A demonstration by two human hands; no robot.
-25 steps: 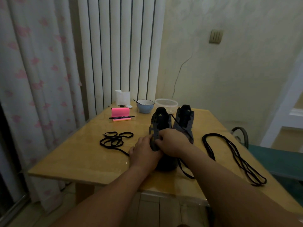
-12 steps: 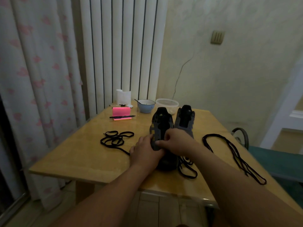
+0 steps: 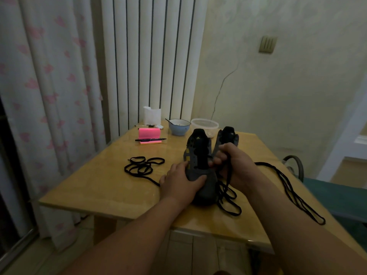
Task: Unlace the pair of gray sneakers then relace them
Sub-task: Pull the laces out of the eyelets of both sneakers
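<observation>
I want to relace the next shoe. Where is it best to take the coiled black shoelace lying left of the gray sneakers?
Probably the single strand trailing from the coiled black shoelace toward the left hand, which holds the gray sneaker. Pinch it from above: it lies flat on the wooden table, while the coil's loops overlap and could tangle.

Head camera, sole view: wide-angle, worn at head height, facing forward and down. Counter (image 3: 95, 187) close below; wall (image 3: 278, 92) at 12 o'clock; curtain (image 3: 39, 92) at 9 o'clock.
</observation>
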